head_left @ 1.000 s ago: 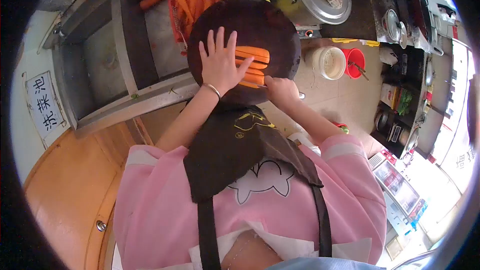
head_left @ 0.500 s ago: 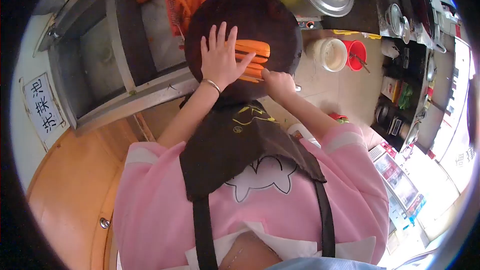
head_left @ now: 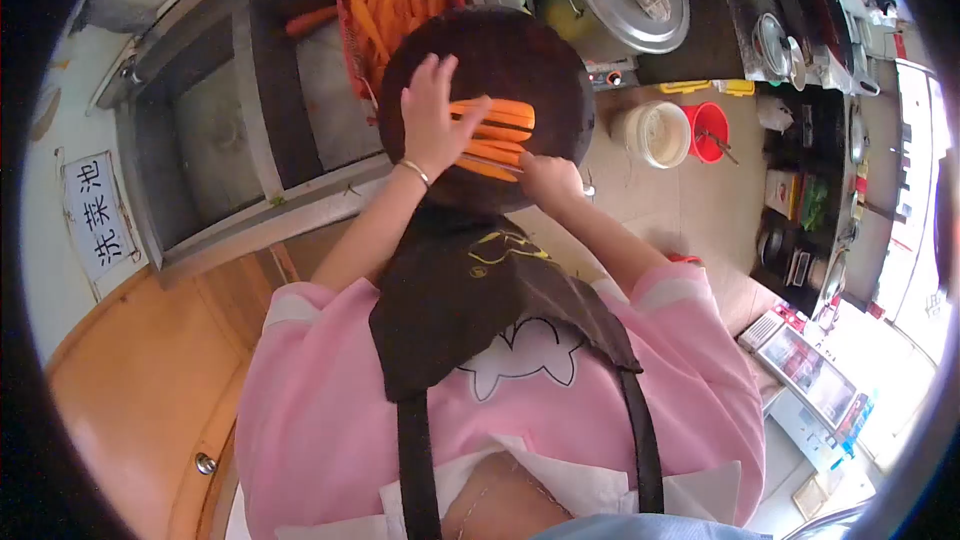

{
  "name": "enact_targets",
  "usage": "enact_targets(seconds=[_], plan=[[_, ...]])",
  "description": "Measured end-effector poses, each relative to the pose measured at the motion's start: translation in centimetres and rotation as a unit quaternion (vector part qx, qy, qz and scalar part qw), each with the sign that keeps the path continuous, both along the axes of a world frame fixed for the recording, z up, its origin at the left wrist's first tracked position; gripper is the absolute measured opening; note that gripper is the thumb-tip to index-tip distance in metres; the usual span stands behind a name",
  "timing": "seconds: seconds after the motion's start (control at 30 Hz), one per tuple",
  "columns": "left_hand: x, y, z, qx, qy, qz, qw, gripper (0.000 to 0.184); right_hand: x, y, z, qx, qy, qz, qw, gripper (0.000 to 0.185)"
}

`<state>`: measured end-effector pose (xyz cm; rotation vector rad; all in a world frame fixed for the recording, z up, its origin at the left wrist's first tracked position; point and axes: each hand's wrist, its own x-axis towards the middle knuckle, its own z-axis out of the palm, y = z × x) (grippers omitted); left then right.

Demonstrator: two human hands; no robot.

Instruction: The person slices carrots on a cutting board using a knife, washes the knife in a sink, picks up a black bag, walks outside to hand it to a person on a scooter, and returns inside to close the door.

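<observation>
Long orange carrot pieces lie side by side on a round dark board. My left hand is at their left ends, its fingers apart and its thumb reaching over the pieces. A bracelet circles that wrist. My right hand is closed round the handle of a knife, whose thin blade points left among the lower pieces. Most of the handle is hidden in the fist. Behind the board, a red basket holds several more carrots.
Steel sinks stand at the left, one with a single carrot in it. A lidded pot is beyond the board. On the floor to the right are a white bucket and a red bucket.
My left hand's fingers have lifted and curled somewhat from their flatter spread. The knife blade shows more plainly among the lower pieces. The whole view has shifted slightly.
</observation>
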<state>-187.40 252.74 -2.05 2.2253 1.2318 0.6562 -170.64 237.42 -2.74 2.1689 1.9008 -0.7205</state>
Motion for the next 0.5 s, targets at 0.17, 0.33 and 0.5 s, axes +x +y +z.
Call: enact_targets(seconds=[0.17,0.33,0.5], plan=[[-4.4,5.2,4.1,-0.066,-0.358,0.150,0.919,0.065,1.8,-2.2,4.5,0.151,0.095,-0.064,0.982,0.021],[-3.8,0.1,1.4,0.010,0.071,-0.284,0.956,0.112,4.8,-4.2,4.9,0.157,0.042,-0.237,0.958,0.029],[-1.9,-2.0,-5.7,0.045,0.094,-0.308,0.946,0.083,3.9,-6.0,3.0,0.204,0.086,-0.359,0.907,0.044]])
